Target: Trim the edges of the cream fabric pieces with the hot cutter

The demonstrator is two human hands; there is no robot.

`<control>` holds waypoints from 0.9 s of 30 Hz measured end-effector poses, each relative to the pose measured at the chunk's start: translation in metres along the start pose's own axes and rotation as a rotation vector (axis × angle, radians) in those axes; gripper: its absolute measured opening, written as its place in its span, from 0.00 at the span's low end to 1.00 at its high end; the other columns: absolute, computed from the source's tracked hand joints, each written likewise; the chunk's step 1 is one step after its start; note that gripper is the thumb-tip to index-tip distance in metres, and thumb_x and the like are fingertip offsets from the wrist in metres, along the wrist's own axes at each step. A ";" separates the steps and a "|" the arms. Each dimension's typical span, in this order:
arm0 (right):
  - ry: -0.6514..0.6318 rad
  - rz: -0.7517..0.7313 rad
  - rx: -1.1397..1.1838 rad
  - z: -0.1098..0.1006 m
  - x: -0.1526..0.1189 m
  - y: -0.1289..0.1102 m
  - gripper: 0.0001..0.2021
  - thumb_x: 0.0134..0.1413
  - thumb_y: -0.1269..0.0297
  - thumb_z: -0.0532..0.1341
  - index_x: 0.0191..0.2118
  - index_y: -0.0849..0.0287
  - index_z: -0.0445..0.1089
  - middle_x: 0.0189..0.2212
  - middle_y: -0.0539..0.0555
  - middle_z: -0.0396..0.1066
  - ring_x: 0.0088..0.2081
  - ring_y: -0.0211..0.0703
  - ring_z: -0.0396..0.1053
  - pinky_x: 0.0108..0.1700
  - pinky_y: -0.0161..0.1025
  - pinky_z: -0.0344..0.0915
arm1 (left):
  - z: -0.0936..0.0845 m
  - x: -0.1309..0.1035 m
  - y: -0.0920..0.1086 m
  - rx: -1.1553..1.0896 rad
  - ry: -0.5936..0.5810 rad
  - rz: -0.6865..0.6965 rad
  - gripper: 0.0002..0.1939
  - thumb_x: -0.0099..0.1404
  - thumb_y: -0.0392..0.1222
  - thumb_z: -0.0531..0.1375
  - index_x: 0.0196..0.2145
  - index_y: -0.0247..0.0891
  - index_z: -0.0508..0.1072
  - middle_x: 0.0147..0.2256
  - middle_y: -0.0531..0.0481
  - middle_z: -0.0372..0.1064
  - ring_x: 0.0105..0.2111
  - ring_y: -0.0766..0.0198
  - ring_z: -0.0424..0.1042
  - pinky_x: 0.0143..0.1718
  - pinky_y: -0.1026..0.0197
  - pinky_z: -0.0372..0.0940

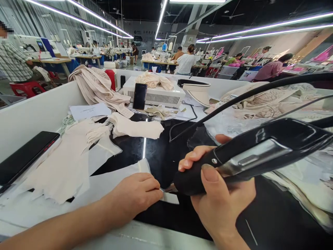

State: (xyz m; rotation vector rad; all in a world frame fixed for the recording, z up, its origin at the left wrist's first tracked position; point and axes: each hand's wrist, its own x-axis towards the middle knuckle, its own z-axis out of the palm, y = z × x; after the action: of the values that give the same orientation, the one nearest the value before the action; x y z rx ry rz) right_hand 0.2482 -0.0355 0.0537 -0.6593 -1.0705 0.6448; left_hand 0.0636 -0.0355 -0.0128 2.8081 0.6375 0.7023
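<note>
Wrapping around the black tool (249, 156), the right hand (221, 205) aims its blunt end toward the left hand (142, 191), whose fingers are pressed together on a pale strip (171, 198) lying on the dark counter (161, 163). Good work here likely means holding the strip flat, fingertips clear of the tool's end, and its cord (234, 102) slack. Beyond lie cloth pieces (65, 159) and a phone (139, 96).

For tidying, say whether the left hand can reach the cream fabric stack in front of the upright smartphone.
Likely yes: between the left hand and the cream fabric stack lies mainly black tabletop, with nothing visibly blocking.
</note>
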 end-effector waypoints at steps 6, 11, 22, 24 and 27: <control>-0.003 0.008 -0.007 0.001 -0.002 -0.001 0.19 0.61 0.59 0.76 0.56 0.45 0.76 0.33 0.44 0.78 0.27 0.37 0.76 0.31 0.36 0.77 | 0.001 0.000 0.000 0.002 0.001 0.004 0.08 0.78 0.28 0.57 0.46 0.35 0.76 0.44 0.44 0.76 0.44 0.58 0.76 0.49 0.60 0.72; 0.046 0.003 0.007 -0.002 0.003 -0.008 0.21 0.56 0.59 0.79 0.53 0.47 0.77 0.31 0.45 0.77 0.26 0.39 0.75 0.29 0.37 0.77 | 0.000 -0.001 0.000 0.012 -0.009 -0.012 0.10 0.79 0.28 0.55 0.45 0.36 0.75 0.44 0.45 0.77 0.44 0.58 0.75 0.48 0.59 0.72; 0.057 -0.001 -0.084 -0.009 -0.002 -0.008 0.21 0.59 0.58 0.77 0.55 0.46 0.75 0.32 0.46 0.76 0.26 0.41 0.74 0.29 0.42 0.76 | -0.002 -0.001 0.000 -0.016 -0.015 -0.019 0.12 0.79 0.28 0.53 0.46 0.35 0.75 0.44 0.45 0.77 0.44 0.57 0.75 0.48 0.58 0.73; 0.062 0.014 -0.069 -0.007 -0.002 -0.009 0.21 0.59 0.58 0.77 0.55 0.46 0.75 0.32 0.46 0.76 0.26 0.41 0.74 0.29 0.41 0.76 | -0.004 -0.001 0.000 -0.028 -0.015 -0.021 0.12 0.80 0.28 0.52 0.46 0.35 0.75 0.45 0.45 0.77 0.45 0.57 0.75 0.48 0.58 0.73; 0.064 0.020 -0.008 -0.004 -0.002 -0.012 0.21 0.57 0.56 0.78 0.54 0.47 0.75 0.31 0.46 0.75 0.26 0.41 0.74 0.28 0.41 0.77 | -0.005 -0.002 0.000 -0.042 -0.047 -0.040 0.13 0.80 0.28 0.52 0.48 0.36 0.75 0.45 0.44 0.77 0.46 0.58 0.75 0.50 0.58 0.73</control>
State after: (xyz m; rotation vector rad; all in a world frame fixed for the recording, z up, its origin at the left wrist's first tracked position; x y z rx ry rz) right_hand 0.2528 -0.0455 0.0603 -0.6942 -1.0083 0.6333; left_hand 0.0601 -0.0362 -0.0094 2.7570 0.6604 0.6333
